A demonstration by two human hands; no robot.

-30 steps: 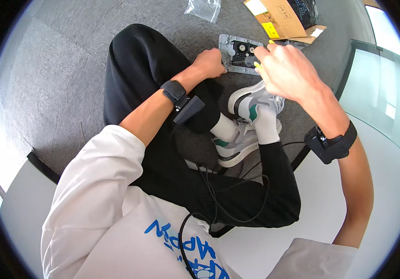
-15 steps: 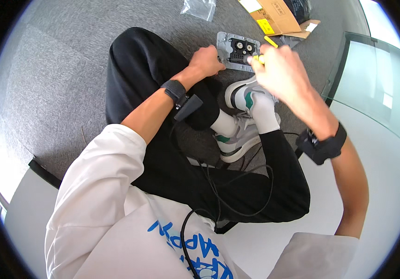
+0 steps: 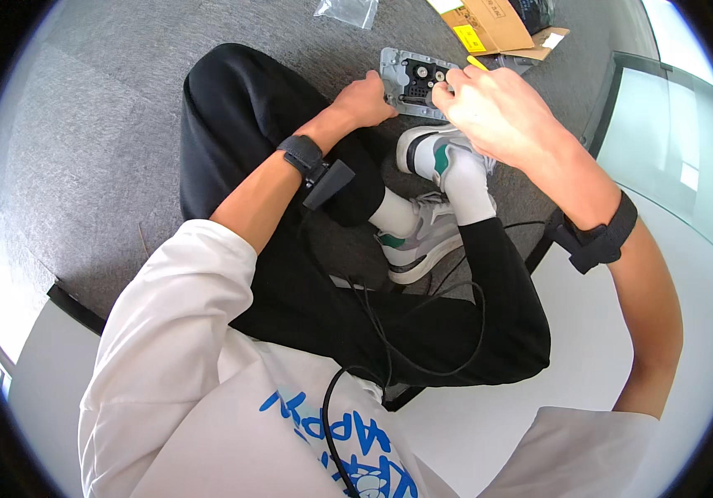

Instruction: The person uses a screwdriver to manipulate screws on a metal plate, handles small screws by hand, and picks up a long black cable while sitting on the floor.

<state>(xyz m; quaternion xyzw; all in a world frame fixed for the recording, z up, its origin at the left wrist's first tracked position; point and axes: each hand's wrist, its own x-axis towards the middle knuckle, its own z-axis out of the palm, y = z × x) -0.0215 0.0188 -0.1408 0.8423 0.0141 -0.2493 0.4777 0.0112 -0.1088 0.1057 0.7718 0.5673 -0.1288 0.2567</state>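
A grey rectangular housing (image 3: 390,81) with a black inset and round metal parts lies on the carpet beyond my shoes. My left hand (image 3: 365,101) is closed on its left edge, thumb at the near corner. Over its right end is my right hand (image 3: 497,114), its fingers curled in a grip around a yellow-handled tool that they almost wholly hide. Past the knuckles of that hand a thin yellow piece (image 3: 476,63) sticks out; I cannot tell whether it belongs to the tool.
Beyond the housing stands an open cardboard box (image 3: 493,25) with something black inside. A clear plastic bag (image 3: 348,12) lies at the far edge. My crossed legs and shoes (image 3: 423,236) are close by, with black cables (image 3: 385,340) over my lap. A glass panel (image 3: 663,133) is at the right.
My right wrist has swung outward to the right and the hand has turned over the housing, hiding the tool's yellow part. My left hand keeps its hold. The whole view has shifted slightly.
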